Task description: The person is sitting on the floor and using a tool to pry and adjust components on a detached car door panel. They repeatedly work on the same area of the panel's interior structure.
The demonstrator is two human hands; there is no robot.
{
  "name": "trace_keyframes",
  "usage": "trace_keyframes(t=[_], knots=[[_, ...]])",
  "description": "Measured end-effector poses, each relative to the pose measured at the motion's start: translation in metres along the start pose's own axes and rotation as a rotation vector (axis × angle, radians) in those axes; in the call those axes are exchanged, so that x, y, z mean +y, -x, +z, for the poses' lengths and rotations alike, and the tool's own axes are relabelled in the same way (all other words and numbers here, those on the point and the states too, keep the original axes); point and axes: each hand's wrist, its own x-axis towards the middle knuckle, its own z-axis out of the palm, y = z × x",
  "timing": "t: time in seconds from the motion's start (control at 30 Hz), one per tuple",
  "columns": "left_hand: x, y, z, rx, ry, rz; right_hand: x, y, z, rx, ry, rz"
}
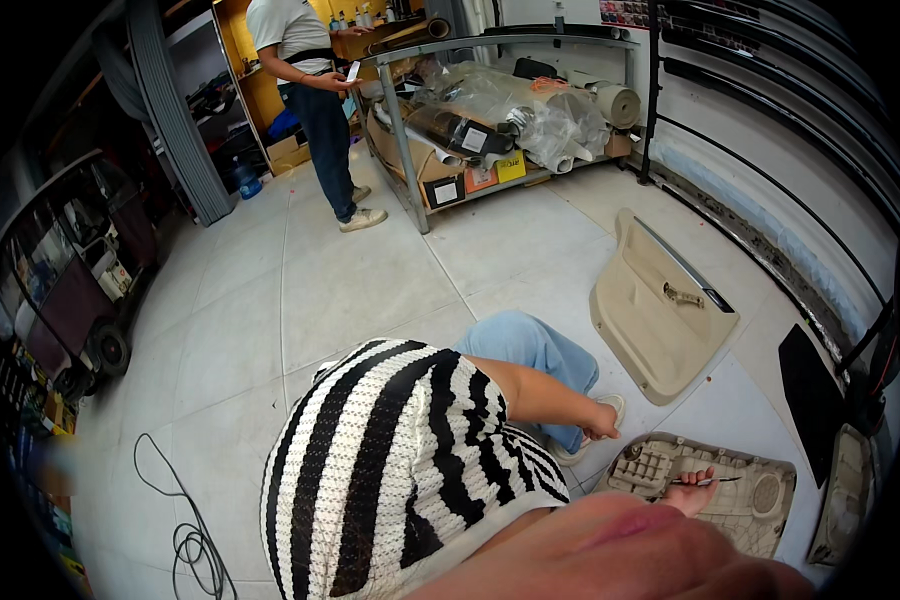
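Observation:
My left hand (600, 422), at the end of the bare arm beside my striped top, is closed near my light shoe and jeans (530, 360); whatever its fingers hold is hidden. My right hand (692, 484) grips a thin metallic tool (720, 479) over an upturned beige door panel (766, 518), whose ribbed back faces up. Its wrist is hidden behind blurred skin in the near foreground. A second beige door panel (640, 335), with a handle on it, lies face up beyond my left hand.
A person (315, 140) stands holding a white object beside a metal rack (417, 190) of rolls and boxes. A small vehicle (55, 290) is at left, a cable (185, 535) lies on the floor. A black panel (810, 390) and another panel (840, 490) are at right.

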Motion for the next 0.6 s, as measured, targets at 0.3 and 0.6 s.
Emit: trace_keyframes(t=[0.3,0.6], knots=[[0.008,0.0126,-0.0009,0.011,-0.017,-0.023,-0.0008,0.0011,-0.0032,-0.011,-0.02,-0.001],[0.0067,0.0064,-0.0016,-0.018,-0.029,-0.016,-0.0009,0.0064,-0.0003,0.003,-0.032,-0.014]])
